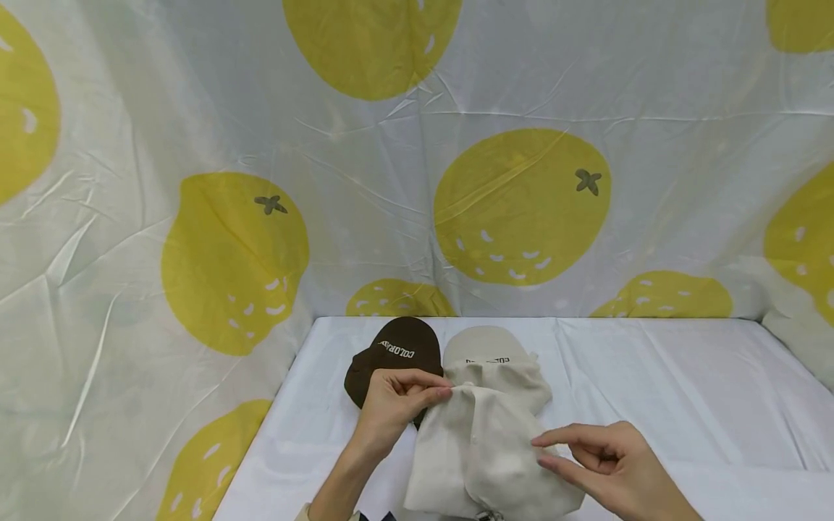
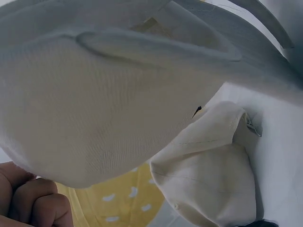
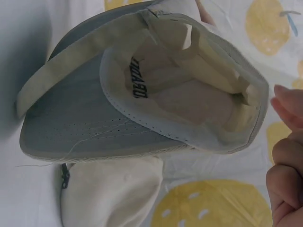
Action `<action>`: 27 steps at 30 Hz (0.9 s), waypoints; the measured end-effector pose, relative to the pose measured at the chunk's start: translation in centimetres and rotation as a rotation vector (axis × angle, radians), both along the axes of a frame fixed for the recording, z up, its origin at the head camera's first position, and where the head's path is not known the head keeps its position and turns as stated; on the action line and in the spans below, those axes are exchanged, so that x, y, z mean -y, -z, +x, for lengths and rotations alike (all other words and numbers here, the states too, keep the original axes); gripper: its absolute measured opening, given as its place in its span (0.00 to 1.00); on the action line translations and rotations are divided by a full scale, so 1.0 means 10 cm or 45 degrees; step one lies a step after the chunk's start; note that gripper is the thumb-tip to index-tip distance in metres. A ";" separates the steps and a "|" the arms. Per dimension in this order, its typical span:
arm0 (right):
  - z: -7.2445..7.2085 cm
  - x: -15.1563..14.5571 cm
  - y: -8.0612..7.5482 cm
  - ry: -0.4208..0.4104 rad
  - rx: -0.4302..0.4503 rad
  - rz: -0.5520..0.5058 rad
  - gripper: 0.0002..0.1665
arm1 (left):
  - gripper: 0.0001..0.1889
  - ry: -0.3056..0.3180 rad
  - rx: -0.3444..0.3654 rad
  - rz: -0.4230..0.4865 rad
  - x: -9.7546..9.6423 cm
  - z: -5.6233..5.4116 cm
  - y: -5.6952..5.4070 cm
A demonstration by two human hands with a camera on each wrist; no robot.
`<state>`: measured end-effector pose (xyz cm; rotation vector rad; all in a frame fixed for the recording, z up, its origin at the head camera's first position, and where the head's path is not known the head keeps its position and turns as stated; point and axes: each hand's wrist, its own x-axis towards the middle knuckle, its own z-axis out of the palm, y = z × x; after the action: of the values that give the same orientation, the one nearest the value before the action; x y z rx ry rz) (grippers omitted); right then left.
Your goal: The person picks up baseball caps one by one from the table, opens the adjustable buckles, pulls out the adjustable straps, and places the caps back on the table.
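My left hand point(image 1: 394, 405) pinches the top of a pale beige cap point(image 1: 504, 456) between thumb and forefinger. Its back faces me, with a small metal buckle at the lower edge. In the right wrist view the hollow inside of this cap point(image 3: 189, 90) shows, with a strap, sweatband and dark lettering. My right hand point(image 1: 615, 463) is beside the cap's right side, thumb and forefinger parted, the other fingers bent; in the right wrist view its fingertips are just off the fabric. Curled fingers of the left hand point(image 2: 40, 201) appear low in the left wrist view.
A dark brown cap point(image 1: 407, 336) with white lettering lies behind my left hand. Next to it, beyond the held cap, is another beige cap point(image 1: 485, 340) with dark lettering. White cloth point(image 1: 651, 391) covers the table, and a lemon-print curtain point(image 1: 365, 188) hangs behind.
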<state>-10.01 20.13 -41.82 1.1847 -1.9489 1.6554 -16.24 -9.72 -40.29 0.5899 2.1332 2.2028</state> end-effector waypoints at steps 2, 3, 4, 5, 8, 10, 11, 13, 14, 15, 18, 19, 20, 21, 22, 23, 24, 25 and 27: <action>0.00 0.03 -0.03 0.120 0.043 0.005 0.27 | 0.12 0.014 -0.006 0.002 -0.01 0.02 -0.01; 0.00 0.05 -0.05 0.173 0.062 0.004 0.27 | 0.12 0.024 -0.010 0.002 -0.01 0.04 -0.02; 0.00 0.07 -0.07 0.222 0.077 0.003 0.26 | 0.12 0.034 -0.009 0.002 -0.02 0.06 -0.02; 0.01 0.09 -0.08 0.259 0.085 -0.005 0.25 | 0.12 0.047 -0.011 0.004 -0.02 0.07 -0.03; 0.03 0.16 -0.11 0.347 0.173 0.011 0.22 | 0.13 0.094 -0.013 0.026 -0.06 0.12 -0.06; 0.05 0.20 -0.12 0.339 0.243 0.009 0.20 | 0.13 0.125 -0.010 0.043 -0.09 0.16 -0.07; 0.06 0.22 -0.12 0.331 0.286 0.006 0.20 | 0.14 0.140 -0.020 0.050 -0.10 0.17 -0.07; 0.08 0.25 -0.12 0.311 0.360 0.001 0.18 | 0.14 0.157 -0.029 0.058 -0.12 0.20 -0.08; 0.09 0.26 -0.12 0.303 0.384 -0.007 0.18 | 0.14 0.160 -0.031 0.057 -0.13 0.21 -0.09; 0.09 0.28 -0.11 0.291 0.394 -0.015 0.17 | 0.14 0.163 -0.042 0.054 -0.14 0.22 -0.09; 0.11 0.30 -0.09 0.263 0.415 -0.043 0.16 | 0.13 0.155 -0.025 0.039 -0.15 0.25 -0.10; 0.12 0.32 -0.08 0.265 0.432 -0.050 0.15 | 0.13 0.150 -0.012 0.031 -0.15 0.25 -0.11; 0.12 0.32 -0.07 0.260 0.442 -0.059 0.15 | 0.13 0.148 -0.012 0.025 -0.15 0.26 -0.11; 0.13 0.33 -0.06 0.257 0.450 -0.070 0.14 | 0.13 0.148 -0.007 0.022 -0.15 0.26 -0.11; 0.13 0.34 -0.05 0.252 0.460 -0.087 0.14 | 0.13 0.146 0.000 0.019 -0.15 0.26 -0.11; 0.13 0.34 -0.04 0.253 0.465 -0.103 0.13 | 0.13 0.149 -0.018 0.018 -0.15 0.26 -0.11; 0.14 0.35 -0.03 0.259 0.466 -0.115 0.13 | 0.12 0.154 -0.031 0.021 -0.15 0.26 -0.10; 0.14 0.35 -0.02 0.259 0.447 -0.127 0.13 | 0.12 0.162 -0.053 0.024 -0.15 0.26 -0.10; 0.14 0.34 -0.01 0.240 0.410 -0.162 0.14 | 0.10 0.181 -0.095 0.033 -0.15 0.26 -0.10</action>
<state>-8.66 16.68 -41.72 0.6977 -2.0265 1.9275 -13.61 -8.21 -39.31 0.8112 2.0285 2.1686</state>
